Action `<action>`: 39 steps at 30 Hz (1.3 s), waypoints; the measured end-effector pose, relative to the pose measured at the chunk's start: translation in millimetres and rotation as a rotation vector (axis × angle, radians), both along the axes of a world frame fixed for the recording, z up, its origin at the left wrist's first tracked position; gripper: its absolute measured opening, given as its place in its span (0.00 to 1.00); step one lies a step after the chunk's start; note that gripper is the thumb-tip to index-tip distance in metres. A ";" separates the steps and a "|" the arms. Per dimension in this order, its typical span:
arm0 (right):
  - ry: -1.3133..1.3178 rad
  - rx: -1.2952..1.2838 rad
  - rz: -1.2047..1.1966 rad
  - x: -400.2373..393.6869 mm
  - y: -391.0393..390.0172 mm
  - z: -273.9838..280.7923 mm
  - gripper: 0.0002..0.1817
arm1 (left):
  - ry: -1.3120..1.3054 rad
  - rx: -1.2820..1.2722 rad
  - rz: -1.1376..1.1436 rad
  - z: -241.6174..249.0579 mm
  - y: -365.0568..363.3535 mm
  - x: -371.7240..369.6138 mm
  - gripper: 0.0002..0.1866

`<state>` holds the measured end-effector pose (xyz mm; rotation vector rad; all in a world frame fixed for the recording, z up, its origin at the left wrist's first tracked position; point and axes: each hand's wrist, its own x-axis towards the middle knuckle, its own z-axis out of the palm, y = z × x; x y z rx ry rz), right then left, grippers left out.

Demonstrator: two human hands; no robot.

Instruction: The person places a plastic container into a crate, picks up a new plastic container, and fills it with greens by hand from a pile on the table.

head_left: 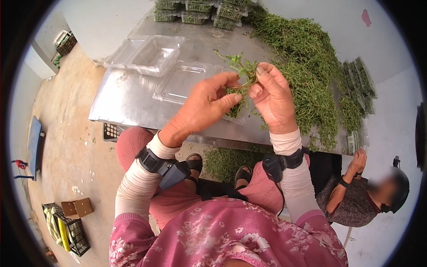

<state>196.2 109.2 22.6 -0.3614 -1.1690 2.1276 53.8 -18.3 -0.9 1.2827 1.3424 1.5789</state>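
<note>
Over the front edge of the metal table (116, 95), my left hand (205, 100) is closed round a bunch of green sprigs (246, 66). My right hand (275, 95) pinches the same bunch from the right, thumb and forefinger pressed together on its stems. Below and between my hands, more greens (235, 109) lie in a clear plastic container, mostly hidden by my left hand. An open clear lid (184, 80) lies left of it. Farther left is an empty clear clamshell (158, 52). A large heap of loose greens (307, 75) covers the table's right side.
Filled clear boxes (193, 17) are stacked at the back, others (359, 84) at the right edge. A co-worker (356, 200) sits at the right. Greens (227, 164) lie beneath the table. A black crate (73, 233) and cardboard box (78, 208) stand on the floor, lower left.
</note>
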 end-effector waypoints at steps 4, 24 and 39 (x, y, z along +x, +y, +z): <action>-0.017 0.034 -0.015 0.2 -0.1 0.3 0.10 | 0.040 -0.113 -0.043 -0.8 -0.3 -5.8 0.12; -0.115 0.228 -0.237 5.9 21.8 -4.7 0.10 | 0.394 -0.104 0.137 13.4 -16.9 -44.1 0.08; -0.334 0.260 -0.036 -3.6 7.3 -1.0 0.11 | 0.208 -0.079 0.315 11.3 -12.0 -50.6 0.10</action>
